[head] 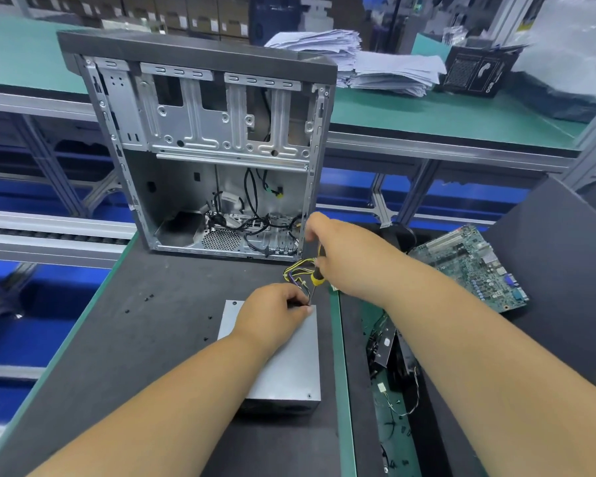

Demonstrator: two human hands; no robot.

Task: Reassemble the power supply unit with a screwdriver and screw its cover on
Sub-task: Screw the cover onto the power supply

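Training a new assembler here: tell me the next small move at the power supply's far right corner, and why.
Probably turn the screwdriver to drive the screw home. The right hand grips its yellow handle, the tip stands at the far right corner of the power supply cover, and the left hand pinches there, apparently steadying tip or screw. The screw itself is hidden by the fingers.

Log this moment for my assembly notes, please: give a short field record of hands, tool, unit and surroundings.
left hand: left hand rests on the power supply unit, fingers at its far right corner
right hand: right hand grips the screwdriver
screwdriver tip: at that corner
cover: on
behind: open computer case, upright
right side: motherboard
mat: loose screws
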